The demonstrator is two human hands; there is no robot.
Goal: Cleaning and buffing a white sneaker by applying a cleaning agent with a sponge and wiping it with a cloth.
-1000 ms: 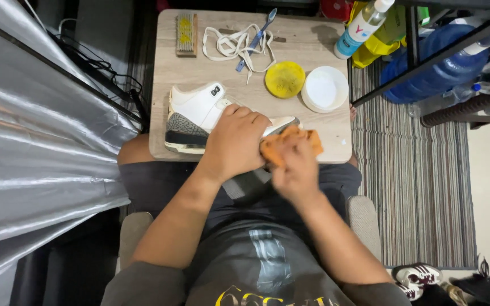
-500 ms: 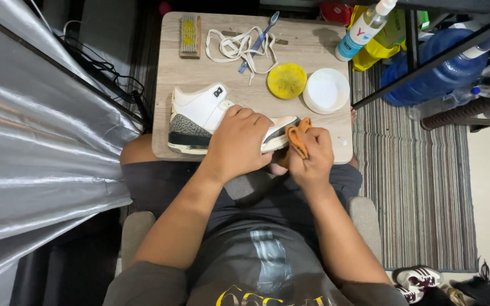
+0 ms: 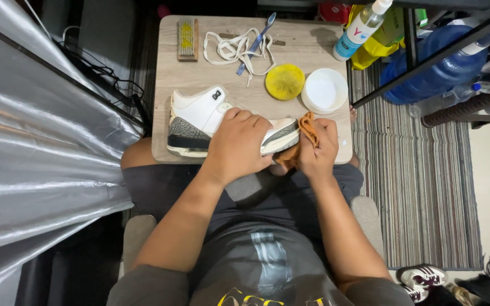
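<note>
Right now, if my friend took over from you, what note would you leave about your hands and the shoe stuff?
Left hand: pressed flat on the white high-top sneaker with grey speckled panels, holding it on its side at the near edge of the small wooden table.
Right hand: gripping the crumpled orange cloth against the sneaker's toe.
Behind: white laces, wooden brush, yellow round lid, white round tub.
Done: laces are out.
Left: cannot tell how much of the sneaker is wiped.

Both bare arms stretched forward, elbows bent. Left hand (image 3: 238,144) spread flat, palm down, fingers pressing. Right hand (image 3: 317,148) curled into a tight grip, knuckles up, close beside the left.
</note>
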